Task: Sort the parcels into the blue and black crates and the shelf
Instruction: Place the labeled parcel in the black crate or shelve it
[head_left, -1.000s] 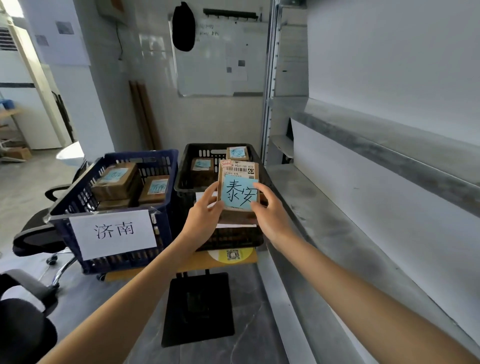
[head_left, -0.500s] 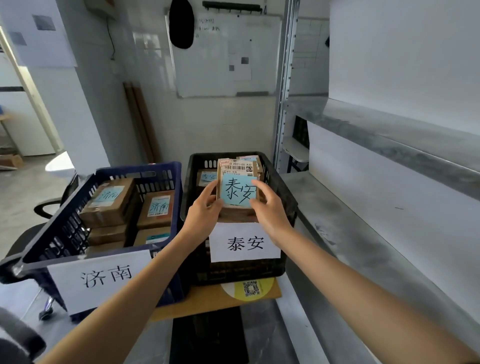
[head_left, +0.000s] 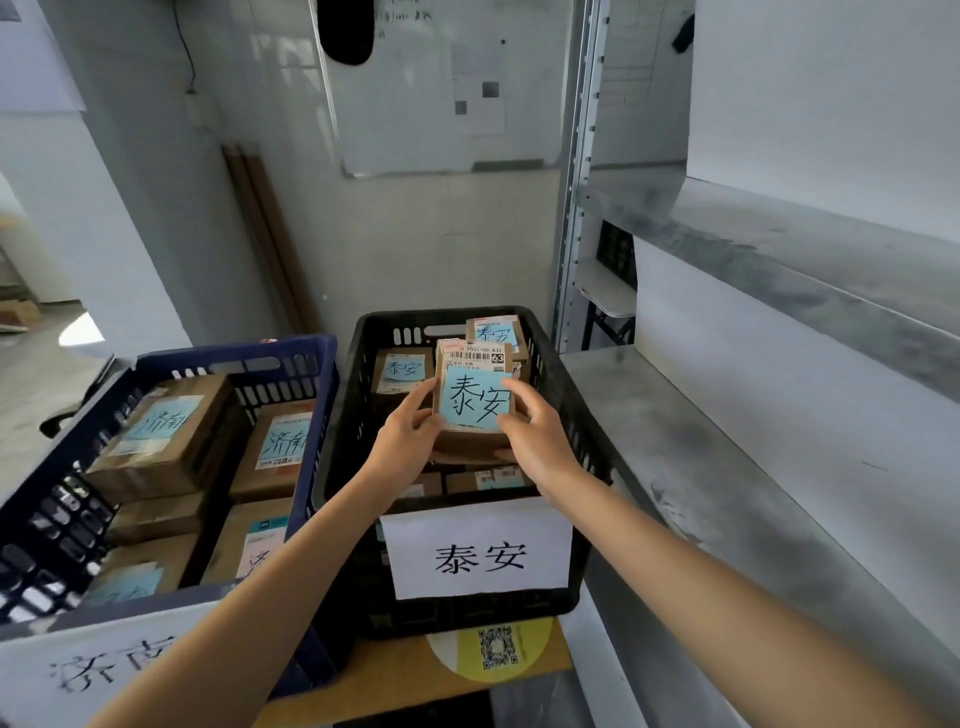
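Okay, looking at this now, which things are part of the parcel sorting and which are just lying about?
Part of the job: held parcel, gripped by left hand and right hand; black crate; blue crate; shelf; crated parcels.
Lying about: whiteboard; wooden strips; yellow QR sticker.

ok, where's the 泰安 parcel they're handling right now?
Head view, centre: the parcel is held between the left hand and right hand over the black crate, right of the blue crate.
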